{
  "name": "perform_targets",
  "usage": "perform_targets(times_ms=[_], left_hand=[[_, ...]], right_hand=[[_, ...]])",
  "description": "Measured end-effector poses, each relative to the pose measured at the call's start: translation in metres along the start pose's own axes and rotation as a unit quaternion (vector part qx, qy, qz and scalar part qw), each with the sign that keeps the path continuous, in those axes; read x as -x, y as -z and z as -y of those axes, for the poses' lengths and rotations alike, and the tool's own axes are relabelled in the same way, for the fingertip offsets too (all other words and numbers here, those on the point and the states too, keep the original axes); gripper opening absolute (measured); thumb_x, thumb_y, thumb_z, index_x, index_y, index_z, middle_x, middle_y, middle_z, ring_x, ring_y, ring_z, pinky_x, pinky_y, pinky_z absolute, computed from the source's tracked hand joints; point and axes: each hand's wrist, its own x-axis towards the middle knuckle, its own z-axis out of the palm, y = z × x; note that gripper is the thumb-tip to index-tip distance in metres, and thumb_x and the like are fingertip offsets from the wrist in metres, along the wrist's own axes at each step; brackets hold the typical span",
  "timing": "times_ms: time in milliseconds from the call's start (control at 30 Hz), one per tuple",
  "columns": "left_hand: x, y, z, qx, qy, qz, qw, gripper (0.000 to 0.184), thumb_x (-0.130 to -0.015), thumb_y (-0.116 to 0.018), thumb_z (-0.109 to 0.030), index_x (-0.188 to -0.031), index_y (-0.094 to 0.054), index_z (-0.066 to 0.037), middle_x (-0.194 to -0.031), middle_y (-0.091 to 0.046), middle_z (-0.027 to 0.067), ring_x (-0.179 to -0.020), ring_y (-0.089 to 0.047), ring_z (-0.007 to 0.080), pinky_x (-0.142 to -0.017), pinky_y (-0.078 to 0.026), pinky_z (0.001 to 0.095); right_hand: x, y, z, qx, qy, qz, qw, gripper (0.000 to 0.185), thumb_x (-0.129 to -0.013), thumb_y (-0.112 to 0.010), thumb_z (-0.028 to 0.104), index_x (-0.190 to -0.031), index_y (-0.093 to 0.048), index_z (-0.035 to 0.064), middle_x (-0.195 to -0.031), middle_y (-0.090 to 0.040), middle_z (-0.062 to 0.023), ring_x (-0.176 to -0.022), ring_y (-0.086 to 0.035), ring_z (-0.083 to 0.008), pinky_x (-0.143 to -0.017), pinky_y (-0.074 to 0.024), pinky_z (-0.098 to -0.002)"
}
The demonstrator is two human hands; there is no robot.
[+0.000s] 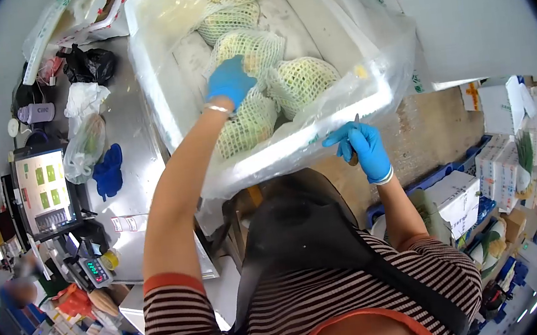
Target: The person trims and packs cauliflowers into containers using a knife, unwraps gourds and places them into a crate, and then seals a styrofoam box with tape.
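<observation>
My left hand [231,82], in a blue glove, reaches into a white foam box [164,96] lined with clear plastic. Its fingers are bent against a pale, round piece of produce in a foam net [255,46]; the fingertips are partly hidden. Several more such pieces lie in the box, including a netted piece [304,84] to the right and another netted piece [247,127] nearer me. Outside the near right corner of the box, my right hand [362,147], also gloved in blue, is closed around a small knife [352,158]. The knife's narrow tip points away from me.
On the left, a metal table [131,127] holds a blue glove [108,171], a plastic bag [85,148] and a black bag [90,63]. A monitor [46,191] and a scale display [96,271] stand beyond. White boxes [455,202] are stacked at right.
</observation>
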Motion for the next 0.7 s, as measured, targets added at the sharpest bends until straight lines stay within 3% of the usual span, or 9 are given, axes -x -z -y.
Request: perform_targets(times_ms=[100,233,367,467,567,667,700], left_hand=[[-0.028,-0.023,-0.043,-0.079,0.200,-0.015,0.976,0.082,-0.064,-0.085,-0.034,-0.132,-0.048,-0.008,-0.120,-0.059,0.0176,-0.108,-0.061,0.0348,-0.091,-0.050,0.0455],[-0.036,-0.032,-0.051,-0.054,0.278,-0.053,0.958,0.089,-0.058,-0.088,-0.032,-0.132,-0.046,-0.008,-0.126,-0.053,0.0180,-0.113,-0.056,0.0363,-0.092,-0.049,0.0485],[-0.033,-0.056,-0.017,0.033,0.189,-0.156,0.969,0.084,-0.054,-0.089,-0.030,-0.127,-0.052,-0.008,-0.120,-0.058,0.0151,-0.112,-0.055,0.0359,-0.098,-0.043,0.0494],[-0.037,-0.024,-0.029,0.017,0.129,-0.157,0.979,0.083,-0.054,-0.088,-0.029,-0.126,-0.053,-0.009,-0.117,-0.060,0.0136,-0.110,-0.056,0.0345,-0.094,-0.043,0.0483],[-0.042,0.048,-0.067,-0.016,-0.019,-0.184,0.983,0.075,-0.055,-0.084,-0.026,-0.124,-0.057,-0.011,-0.117,-0.061,0.0138,-0.109,-0.056,0.0354,-0.093,-0.045,0.0462],[-0.023,0.146,-0.107,-0.002,-0.147,-0.164,0.975,0.071,-0.058,-0.079,-0.020,-0.126,-0.059,-0.015,-0.119,-0.062,0.0130,-0.110,-0.057,0.0356,-0.096,-0.046,0.0439],[-0.006,0.179,-0.119,-0.012,-0.185,-0.148,0.972,0.071,-0.057,-0.080,-0.019,-0.124,-0.060,-0.014,-0.117,-0.062,0.0114,-0.109,-0.057,0.0337,-0.094,-0.046,0.0432]], right_hand=[[-0.018,0.010,0.003,-0.056,-0.047,0.047,0.996,0.034,-0.101,-0.048,0.019,-0.098,-0.074,-0.0037,-0.053,-0.055,-0.0022,-0.047,-0.046,-0.0071,-0.053,-0.0428,-0.0237],[-0.024,0.014,-0.003,-0.101,-0.043,0.074,0.991,0.033,-0.101,-0.051,0.020,-0.099,-0.073,-0.0047,-0.056,-0.058,-0.0034,-0.046,-0.047,-0.0071,-0.049,-0.0425,-0.0226],[-0.027,0.018,0.001,-0.129,-0.065,0.095,0.985,0.028,-0.099,-0.058,0.019,-0.097,-0.071,-0.0058,-0.069,-0.068,-0.0074,-0.048,-0.051,-0.0071,-0.047,-0.0425,-0.0230],[-0.027,0.018,0.009,-0.114,-0.095,0.097,0.984,0.031,-0.100,-0.056,0.021,-0.099,-0.071,-0.0057,-0.065,-0.066,-0.0066,-0.046,-0.049,-0.0070,-0.048,-0.0431,-0.0229],[-0.028,0.021,0.004,-0.073,-0.055,0.126,0.988,0.043,-0.103,-0.048,0.030,-0.100,-0.071,-0.0056,-0.058,-0.059,-0.0044,-0.046,-0.047,-0.0072,-0.049,-0.0430,-0.0231],[-0.024,0.022,0.021,-0.123,-0.018,0.108,0.986,0.058,-0.105,-0.036,0.043,-0.108,-0.069,-0.0052,-0.055,-0.053,-0.0021,-0.046,-0.045,-0.0074,-0.050,-0.0425,-0.0223],[-0.025,0.021,0.027,-0.122,-0.009,0.053,0.991,0.064,-0.105,-0.031,0.048,-0.114,-0.066,-0.0051,-0.057,-0.053,-0.0017,-0.047,-0.044,-0.0076,-0.051,-0.0427,-0.0222]])
